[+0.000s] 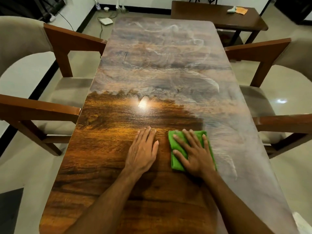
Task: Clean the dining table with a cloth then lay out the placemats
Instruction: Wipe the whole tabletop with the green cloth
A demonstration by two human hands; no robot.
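Head view shows the folded green cloth (175,159) pinned flat on the dining table (101,166) under the right hand (194,154), fingers spread wide; the left hand (143,149) rests just beside it, flat, holding nothing. Wiping looks partway done: beyond and right of the hands a hazy film (168,65) remains, so the next stroke should push there, and no placemats are in sight.

R hand (194,154) lies flat on green cloth (175,163), fingers spread, pressing it to table (101,166). L hand (141,149) is flat on bare wood just left of cloth, not touching it. Wood under and left of hands is glossy. Right of and beyond cloth it's hazy w/ pale streaks. Either side: chairs (70,39). Far beyond hands: side table (211,16) w/ orange rag (242,10).
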